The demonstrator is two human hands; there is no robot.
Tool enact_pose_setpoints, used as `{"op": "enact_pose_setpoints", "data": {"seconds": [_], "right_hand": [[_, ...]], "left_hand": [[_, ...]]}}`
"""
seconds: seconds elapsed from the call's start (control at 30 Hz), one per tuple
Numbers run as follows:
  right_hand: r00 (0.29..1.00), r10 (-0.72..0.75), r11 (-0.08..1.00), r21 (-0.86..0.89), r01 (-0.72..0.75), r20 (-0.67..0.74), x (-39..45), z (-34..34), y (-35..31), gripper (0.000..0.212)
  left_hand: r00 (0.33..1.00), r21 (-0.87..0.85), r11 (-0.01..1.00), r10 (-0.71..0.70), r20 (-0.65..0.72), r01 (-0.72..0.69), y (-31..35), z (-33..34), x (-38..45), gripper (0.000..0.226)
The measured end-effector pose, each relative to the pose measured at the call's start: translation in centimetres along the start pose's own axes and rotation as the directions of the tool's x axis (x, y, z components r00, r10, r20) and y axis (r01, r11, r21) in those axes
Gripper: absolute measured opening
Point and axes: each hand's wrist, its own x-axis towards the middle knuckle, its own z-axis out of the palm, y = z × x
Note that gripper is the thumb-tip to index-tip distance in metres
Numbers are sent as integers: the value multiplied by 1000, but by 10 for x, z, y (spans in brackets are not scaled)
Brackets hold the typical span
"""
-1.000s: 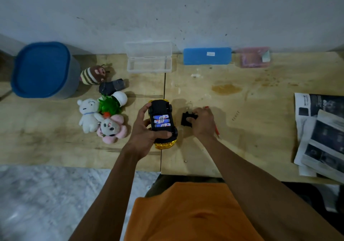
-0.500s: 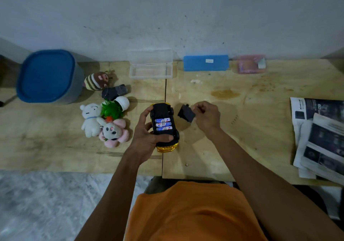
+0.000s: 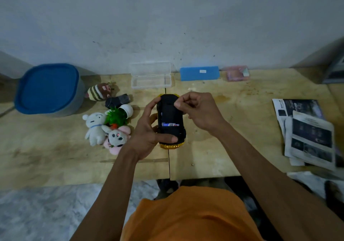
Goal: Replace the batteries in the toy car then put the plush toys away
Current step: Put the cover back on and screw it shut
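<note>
Black, boxy toy car [image 3: 170,118] underside

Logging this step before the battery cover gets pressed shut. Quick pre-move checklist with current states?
1. Toy car held steady: ok, left hand grips it underside up above the table.
2. Battery cover in hand: ok, right hand pinches it over the compartment.
3. Cover fully seated: not ok, a strip of batteries shows below its edge.
4. Battery polarity: cannot tell, labels blurred.
5. Cover tabs aligned: cannot tell, hidden by fingers.
6. Plush toys put away: not ok, they lie on the table left of the car.
</note>
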Motion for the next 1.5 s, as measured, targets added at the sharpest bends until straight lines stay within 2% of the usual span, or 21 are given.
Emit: {"op": "enact_pose_setpoints", "data": {"seconds": [0.37,0.7,0.87,1.0,1.1,1.23,1.3,1.43,1.5], "right_hand": [[998,-57,997,-59,56,-15,-6,9,0,1],[975,-218,935,-294,200,-32,0,7,0,8],[959,-283,846,-477,237,-26,1,12,5,10],[945,-322,833,-490,257,-52,3,15,13,15],[906,-423,745,-581,327,-33,-1,17,19,23],[860,-508,604,-695,390,41,-7,19,24,29],[848,-527,560,-727,398,58,-6,18,26,29],[861,-504,563,-727,392,74,-5,19,35,29],[893,-447,646,-673,361,49,-2,21,42,28]], "left_hand": [[998,21,999,24,51,-25,8,-3,-7,125],[998,13,999,41,44,-41,13,0,-4,125],[998,9,999,43,44,-43,12,0,-2,123],[998,-14,999,49,46,-48,12,0,0,122],[999,-88,995,50,22,-48,12,0,2,111],[997,-200,979,36,-65,-49,12,2,8,73],[995,-203,978,31,-96,-50,10,2,11,64],[993,-181,983,9,-117,-30,3,0,15,61],[991,-156,988,-7,-131,-14,-1,0,17,60]]}}
